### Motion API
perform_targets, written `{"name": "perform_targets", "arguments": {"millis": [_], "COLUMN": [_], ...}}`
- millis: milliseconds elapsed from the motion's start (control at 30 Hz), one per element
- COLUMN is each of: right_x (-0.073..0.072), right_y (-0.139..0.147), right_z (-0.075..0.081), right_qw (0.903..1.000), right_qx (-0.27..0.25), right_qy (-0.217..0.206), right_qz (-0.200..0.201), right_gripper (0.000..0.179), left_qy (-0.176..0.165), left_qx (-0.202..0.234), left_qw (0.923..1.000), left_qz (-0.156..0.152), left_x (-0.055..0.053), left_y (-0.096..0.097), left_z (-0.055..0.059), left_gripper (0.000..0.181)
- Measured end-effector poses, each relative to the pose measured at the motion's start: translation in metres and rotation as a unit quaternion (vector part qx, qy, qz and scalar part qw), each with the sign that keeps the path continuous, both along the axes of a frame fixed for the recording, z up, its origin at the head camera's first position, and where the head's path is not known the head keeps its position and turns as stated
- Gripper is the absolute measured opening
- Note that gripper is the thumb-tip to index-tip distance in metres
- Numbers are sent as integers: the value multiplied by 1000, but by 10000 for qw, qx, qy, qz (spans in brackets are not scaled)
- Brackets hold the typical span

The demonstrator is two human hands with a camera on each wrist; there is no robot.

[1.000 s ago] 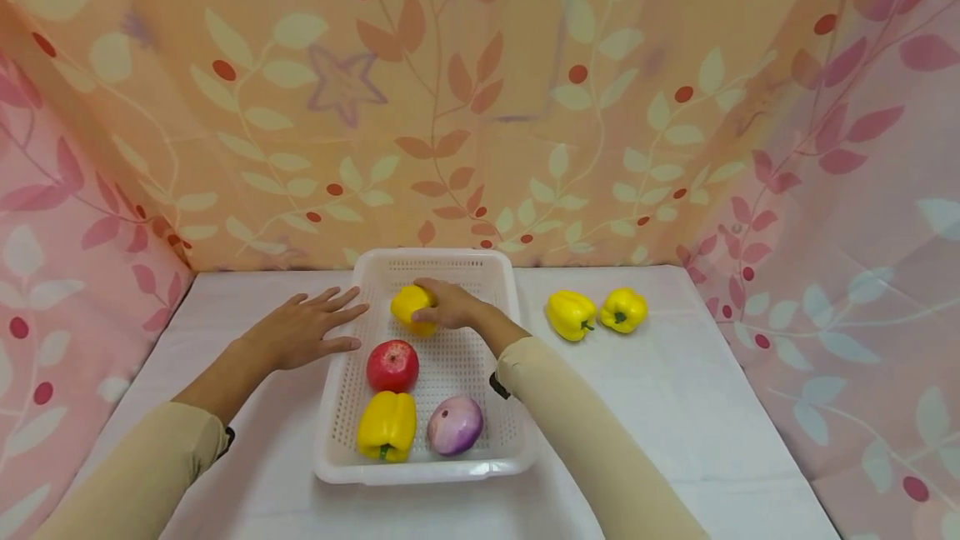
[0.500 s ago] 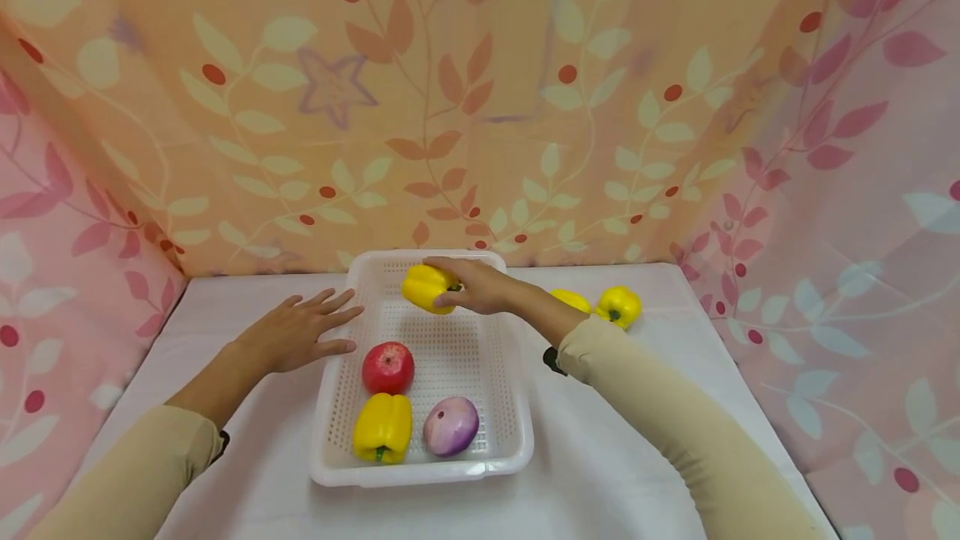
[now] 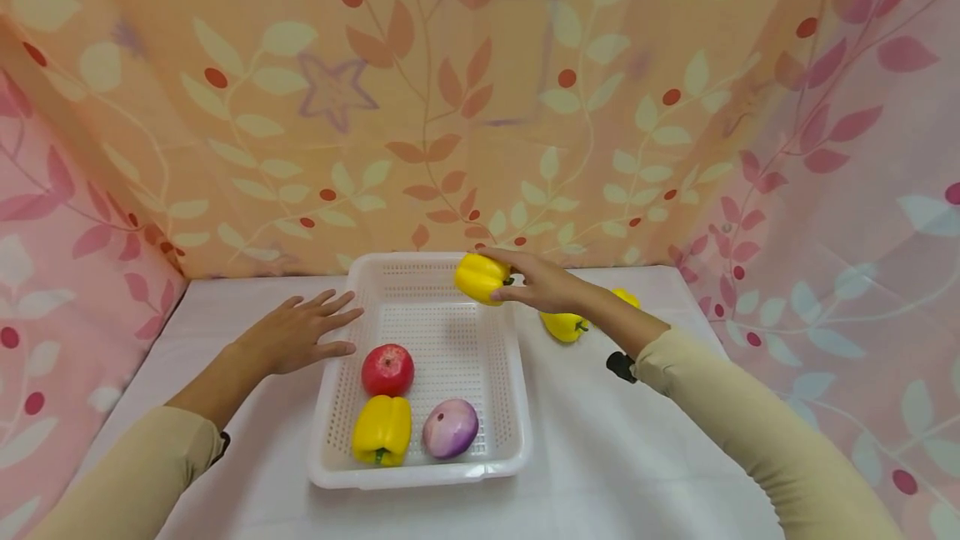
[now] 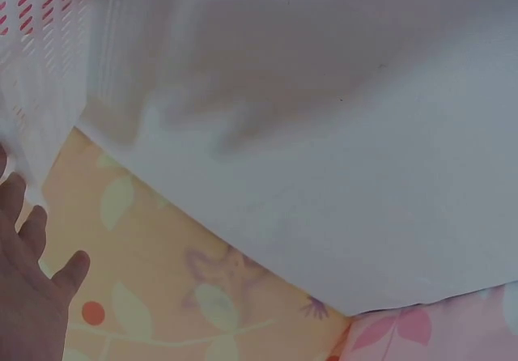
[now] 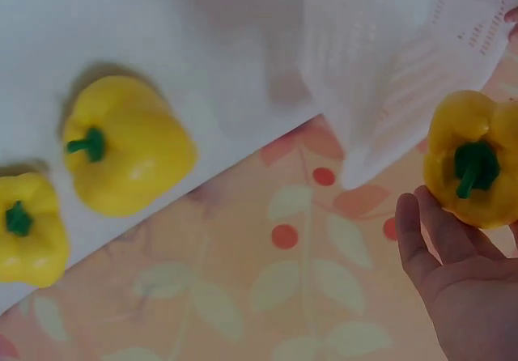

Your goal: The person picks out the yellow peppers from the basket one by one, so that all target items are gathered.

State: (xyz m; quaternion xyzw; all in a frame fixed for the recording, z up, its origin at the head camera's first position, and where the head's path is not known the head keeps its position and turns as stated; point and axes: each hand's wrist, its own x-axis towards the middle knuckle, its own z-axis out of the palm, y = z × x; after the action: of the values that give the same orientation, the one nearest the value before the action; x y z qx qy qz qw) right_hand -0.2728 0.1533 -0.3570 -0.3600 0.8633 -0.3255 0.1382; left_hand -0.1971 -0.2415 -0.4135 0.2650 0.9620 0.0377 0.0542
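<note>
My right hand [image 3: 542,280] grips a yellow bell pepper [image 3: 480,278] over the far right rim of the white plastic basket [image 3: 422,477]. In the right wrist view the held bell pepper [image 5: 475,163] shows its green stem toward the palm. My left hand [image 3: 298,332] is spread with straight fingers beside the basket's left rim; the left wrist view shows that hand [image 4: 32,276] at the edge of the frame. Inside the basket lie a red pomegranate-like fruit [image 3: 387,370], another yellow bell pepper [image 3: 382,430] and a round purple eggplant-like vegetable [image 3: 451,428].
Two more yellow peppers lie on the white-covered table [image 3: 615,440] right of the basket: one pepper [image 3: 564,326] shows below my right wrist, the other pepper [image 3: 626,297] is mostly hidden behind it. A patterned curtain [image 3: 420,107] stands along the back and sides.
My right hand has lifted the yellow bell pepper from the basket's far part and carried it right to the rim. The left hand has stayed by the left rim.
</note>
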Motion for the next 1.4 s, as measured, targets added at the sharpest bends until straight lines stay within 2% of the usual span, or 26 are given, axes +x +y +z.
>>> {"name": "perform_targets", "arguments": {"millis": [200, 500, 767, 900, 1067, 1400], "right_x": [8, 17, 29, 37, 45, 59], "right_y": [38, 96, 141, 161, 181, 205], "right_z": [-4, -24, -44, -55, -71, -100], "right_qw": [9989, 9950, 9931, 9902, 9856, 9815], "right_qx": [64, 248, 89, 169, 271, 281], "right_qy": [91, 286, 26, -10, -92, -229], "right_qz": [-464, -924, -1171, -1385, -1665, -1880], "right_gripper": [72, 72, 71, 70, 72, 72], "left_qy": [-32, 25, 9, 52, 28, 58], "left_qx": [23, 10, 49, 68, 58, 61], "left_qw": [10000, 10000, 10000, 10000, 10000, 10000], "left_qz": [36, 40, 52, 19, 38, 9], "left_x": [0, -1, 0, 0, -1, -1], "left_y": [0, -2, -4, -4, -3, -1], "left_z": [-1, -3, -4, -5, -4, -3], "left_gripper": [69, 70, 71, 71, 71, 70]}}
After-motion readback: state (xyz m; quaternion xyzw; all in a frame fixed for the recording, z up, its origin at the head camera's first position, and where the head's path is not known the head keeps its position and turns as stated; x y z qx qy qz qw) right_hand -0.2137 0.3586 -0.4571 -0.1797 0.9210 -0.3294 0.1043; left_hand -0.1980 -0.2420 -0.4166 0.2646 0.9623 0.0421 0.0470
